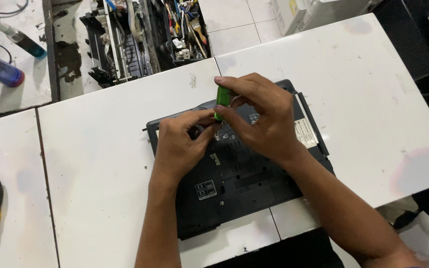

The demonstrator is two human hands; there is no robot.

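**Risk note: driver on the upturned laptop base**

Black plastic laptop [239, 173] lies underside up at the middle of the white surface [100, 164]. Right hand [261, 119] pinches the green-handled screwdriver [221, 98] upright, fingers closed round the handle. Left hand [179, 144] has fingertips pressed together at the tip, just beside the shaft. Tip itself is hidden.

Judged risks: tilted driver slips and strips the screw head or scratches the casing; a freed screw rolls off the surface; left fingertips get nicked.
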